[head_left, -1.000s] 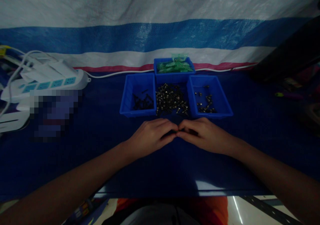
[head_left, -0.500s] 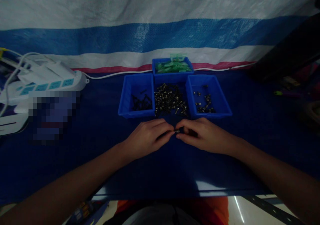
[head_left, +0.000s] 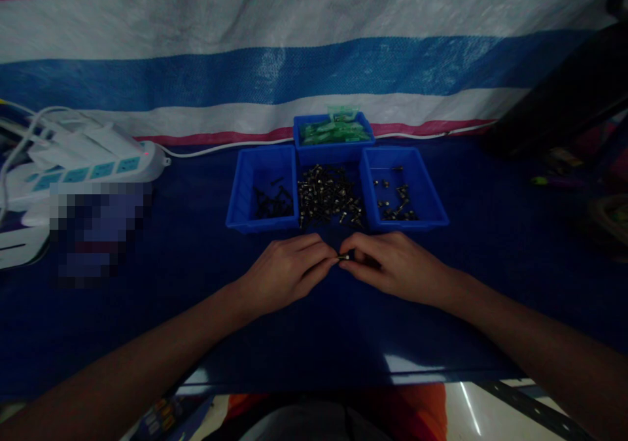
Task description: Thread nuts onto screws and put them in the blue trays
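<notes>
In the middle of the head view, my left hand [head_left: 294, 267] pinches one end of a small, shiny bolt-like metal part [head_left: 345, 258] between thumb and forefinger. From the other side, my right hand [head_left: 400, 267] has its thumb and forefinger curled about the same part, one above and one below. Its exact form is too small to tell. Just beyond my hands lies a pile of small dark and shiny bolt-like parts [head_left: 328, 195]. The left blue bin [head_left: 235, 199] holds dark, screw-like pieces; the right blue bin [head_left: 434, 199] holds several small metal pieces.
A third blue bin [head_left: 333, 150] with green packets [head_left: 336, 130] stands behind the pile. At left is a white power strip [head_left: 152, 159] with cables, beside a blurred-out patch. A striped sheet [head_left: 314, 68] hangs behind the blue tabletop [head_left: 304, 343]. A dark object leans at far right.
The view has shifted slightly, so the bins and hands sit a little further left. Both hands stay together at the small part, which shows a brighter end now.
</notes>
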A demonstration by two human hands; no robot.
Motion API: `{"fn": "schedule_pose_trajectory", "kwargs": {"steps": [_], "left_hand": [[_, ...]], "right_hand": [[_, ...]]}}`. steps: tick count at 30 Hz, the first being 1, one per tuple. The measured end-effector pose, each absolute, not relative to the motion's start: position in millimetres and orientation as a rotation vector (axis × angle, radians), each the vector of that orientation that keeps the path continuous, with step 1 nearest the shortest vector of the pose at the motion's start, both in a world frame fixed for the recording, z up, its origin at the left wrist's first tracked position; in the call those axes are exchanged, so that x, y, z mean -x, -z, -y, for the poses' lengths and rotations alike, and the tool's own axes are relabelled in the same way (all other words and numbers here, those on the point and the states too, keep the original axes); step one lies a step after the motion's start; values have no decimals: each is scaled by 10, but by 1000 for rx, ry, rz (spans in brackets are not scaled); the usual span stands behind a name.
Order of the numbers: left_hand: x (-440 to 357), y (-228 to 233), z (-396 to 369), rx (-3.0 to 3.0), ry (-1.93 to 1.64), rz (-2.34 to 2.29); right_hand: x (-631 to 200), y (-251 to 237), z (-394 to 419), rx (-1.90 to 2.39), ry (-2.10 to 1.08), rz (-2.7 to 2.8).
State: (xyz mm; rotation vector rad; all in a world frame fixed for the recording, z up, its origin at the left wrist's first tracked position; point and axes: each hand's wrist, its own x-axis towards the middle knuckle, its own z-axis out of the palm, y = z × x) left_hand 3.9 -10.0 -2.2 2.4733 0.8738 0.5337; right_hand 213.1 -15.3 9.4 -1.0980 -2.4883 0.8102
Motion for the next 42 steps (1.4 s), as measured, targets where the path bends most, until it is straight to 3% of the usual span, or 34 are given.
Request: {"fn": "schedule_pose_trajectory", "kwargs": {"steps": [18,33,42], "left_hand": [[-26,-3,106,-2432,-605,-906],[-25,47,89,-2422,-784,-772],[-32,62,85,-2397,-715,-762]], "right_hand": [[-2154,-112,143,1064,-776,2584],[-2119,-99,142,950,-1052,2451],[-2132,-75,105,998,-896,2489]]}}
